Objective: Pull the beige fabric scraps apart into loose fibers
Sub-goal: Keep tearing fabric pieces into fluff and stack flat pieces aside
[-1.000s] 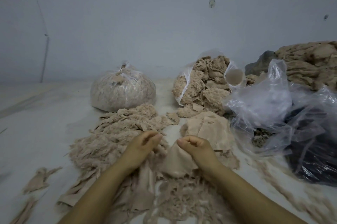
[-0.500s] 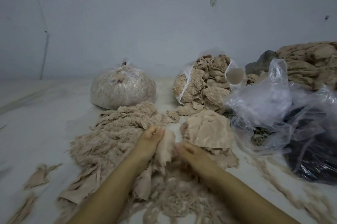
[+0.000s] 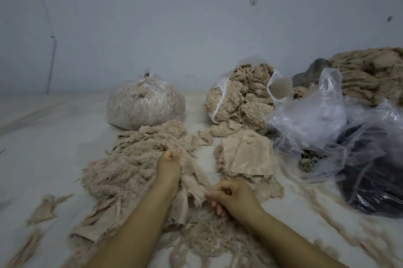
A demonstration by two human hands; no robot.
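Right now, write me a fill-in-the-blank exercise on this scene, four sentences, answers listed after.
1. Both hands grip the same beige fabric scrap; the left hand is ____ from the camera than the right hand.
2. The tied bag by the wall is ____ at the top.
3. The flat folded fabric pieces lie to the ____ of the hands.
4. The cardboard tube stands in the ____ bag of scraps.

Answers: farther; knotted; right; open

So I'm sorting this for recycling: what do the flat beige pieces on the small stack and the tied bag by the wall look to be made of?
The flat beige pieces look like thin, fine-ribbed knit fabric with a matte finish and fraying edges; the fibre type can't be told. The tied bag looks like thin clear plastic film: glossy, wrinkled, its contents showing through.
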